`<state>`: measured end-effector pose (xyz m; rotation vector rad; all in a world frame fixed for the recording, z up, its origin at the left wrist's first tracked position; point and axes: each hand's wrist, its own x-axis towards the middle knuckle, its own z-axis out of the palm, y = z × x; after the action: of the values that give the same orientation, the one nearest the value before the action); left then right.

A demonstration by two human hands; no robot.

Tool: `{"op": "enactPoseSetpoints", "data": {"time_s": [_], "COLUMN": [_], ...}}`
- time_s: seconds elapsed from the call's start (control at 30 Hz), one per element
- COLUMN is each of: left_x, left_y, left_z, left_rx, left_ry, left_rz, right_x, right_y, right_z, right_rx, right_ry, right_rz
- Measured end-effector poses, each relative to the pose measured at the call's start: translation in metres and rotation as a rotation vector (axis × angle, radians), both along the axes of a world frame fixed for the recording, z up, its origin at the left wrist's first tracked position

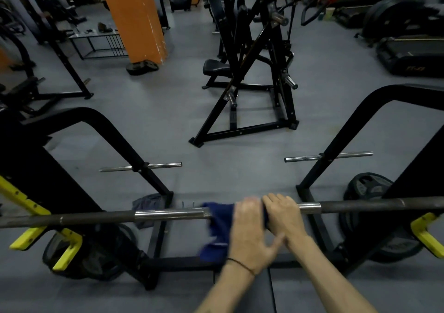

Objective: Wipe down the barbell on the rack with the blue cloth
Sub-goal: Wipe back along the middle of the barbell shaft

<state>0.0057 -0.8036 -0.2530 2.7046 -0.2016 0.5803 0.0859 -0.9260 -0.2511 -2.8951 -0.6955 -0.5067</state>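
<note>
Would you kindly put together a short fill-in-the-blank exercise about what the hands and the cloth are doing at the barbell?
1. The cloth draped over the barbell is ____ in colour.
2. The left hand presses the cloth against the ____.
3. A thin dark band sits on the ____ wrist.
4. The right hand grips the bar directly ____ the left hand.

Missing words: blue; barbell; left; beside

A long dark barbell [168,214] lies level across the rack, a blue cloth [219,226] draped over its middle.
</note>
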Motion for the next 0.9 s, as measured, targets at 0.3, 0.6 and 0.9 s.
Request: {"op": "enactPoseSetpoints", "data": {"time_s": [0.3,0.6,0.9], "left_x": [-0.034,-0.005,-0.039], "left_y": [0.19,0.014,0.185], "left_z": [-0.014,-0.006,-0.012], "left_rx": [0.114,0.007,0.101], "left_ry": [-0.021,-0.026,-0.027], "left_rz": [0.165,0.007,0.205], "right_x": [-0.001,0.0,-0.005], "right_y": [-0.004,0.0,-0.003], "right_z": [0.0,-0.002,0.003], "right_rx": [0.028,0.038,0.024], "right_ry": [0.023,-0.06,-0.003], "right_rz": [-0.002,0.016,0.033]}}
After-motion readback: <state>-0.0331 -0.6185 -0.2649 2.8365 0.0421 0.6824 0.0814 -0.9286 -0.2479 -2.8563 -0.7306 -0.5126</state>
